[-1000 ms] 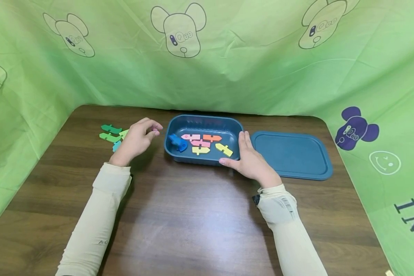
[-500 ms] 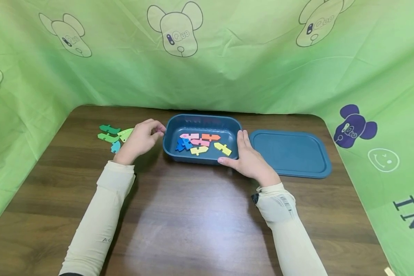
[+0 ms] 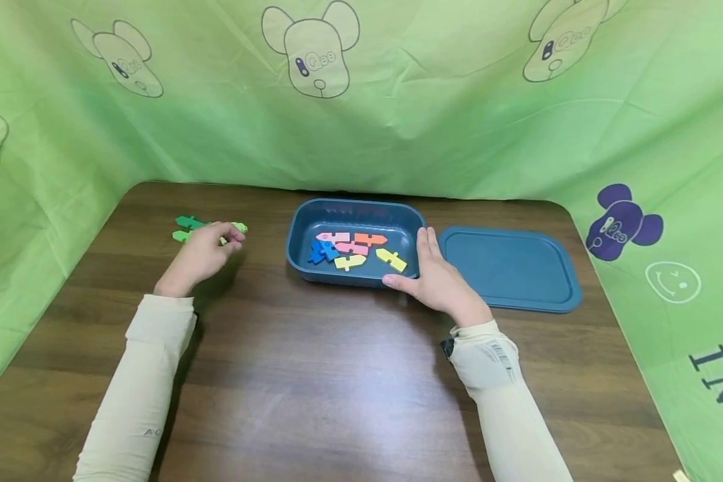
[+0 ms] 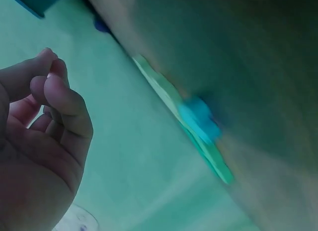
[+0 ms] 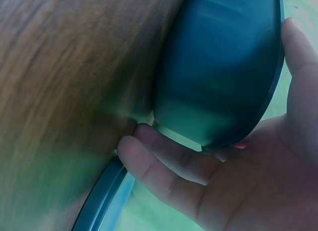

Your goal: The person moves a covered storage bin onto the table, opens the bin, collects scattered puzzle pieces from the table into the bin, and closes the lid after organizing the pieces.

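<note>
A dark blue box (image 3: 355, 273) stands on the table with several small arrow-shaped puzzle pieces in it: pink, orange (image 3: 370, 239), yellow (image 3: 391, 260) and blue (image 3: 328, 250). My right hand (image 3: 442, 281) rests on its right front corner, thumb along the front rim, straight fingers against the end wall. Left of the box, my left hand (image 3: 203, 258) hovers over several loose pieces, its fingers loosely bent and holding nothing. Dark green (image 3: 189, 221) and light green (image 3: 181, 236) pieces show around it. The light blue piece (image 4: 198, 119) shows in the left wrist view; the hand hides it from the head view.
The flat blue lid (image 3: 509, 268) lies right of the box, close to my right hand. A green cloth (image 3: 397, 134) printed with bear heads hangs behind the wooden table (image 3: 313, 375) and along its sides.
A blue piece that was tilted at the box's left end now lies flat with another blue one. My left hand has moved left from the box to the green pieces. My right hand stays put.
</note>
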`<state>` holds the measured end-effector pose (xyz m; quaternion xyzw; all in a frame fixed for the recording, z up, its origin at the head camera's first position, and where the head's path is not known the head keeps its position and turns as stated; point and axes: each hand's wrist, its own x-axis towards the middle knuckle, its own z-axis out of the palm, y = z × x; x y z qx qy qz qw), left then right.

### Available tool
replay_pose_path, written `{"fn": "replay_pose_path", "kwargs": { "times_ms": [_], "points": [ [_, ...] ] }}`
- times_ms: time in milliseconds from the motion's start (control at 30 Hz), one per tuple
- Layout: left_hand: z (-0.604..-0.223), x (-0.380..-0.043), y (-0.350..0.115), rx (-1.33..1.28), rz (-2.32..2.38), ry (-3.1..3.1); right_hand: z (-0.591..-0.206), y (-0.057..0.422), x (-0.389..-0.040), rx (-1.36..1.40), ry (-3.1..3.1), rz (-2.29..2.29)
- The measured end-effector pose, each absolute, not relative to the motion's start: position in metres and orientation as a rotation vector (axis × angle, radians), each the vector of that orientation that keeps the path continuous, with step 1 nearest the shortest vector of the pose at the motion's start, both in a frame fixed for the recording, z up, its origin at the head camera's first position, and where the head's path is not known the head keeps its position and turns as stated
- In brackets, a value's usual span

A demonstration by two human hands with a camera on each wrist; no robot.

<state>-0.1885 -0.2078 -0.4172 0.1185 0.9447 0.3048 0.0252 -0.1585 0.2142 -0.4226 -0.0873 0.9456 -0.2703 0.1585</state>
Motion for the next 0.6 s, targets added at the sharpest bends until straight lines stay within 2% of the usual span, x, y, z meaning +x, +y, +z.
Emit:
{"fn": "replay_pose_path", "kwargs": {
  "times_ms": [333, 600],
  "points": [
    [-0.417, -0.177, -0.254, 0.2, 0.767, 2.932, -0.42, 0.214, -0.158, -0.261, 2.709, -0.772],
    [-0.421, -0.174, -0.265, -0.069, 0.553, 2.809, -0.421, 0.215, -0.157, -0.261, 2.708, -0.768]
  ]
}}
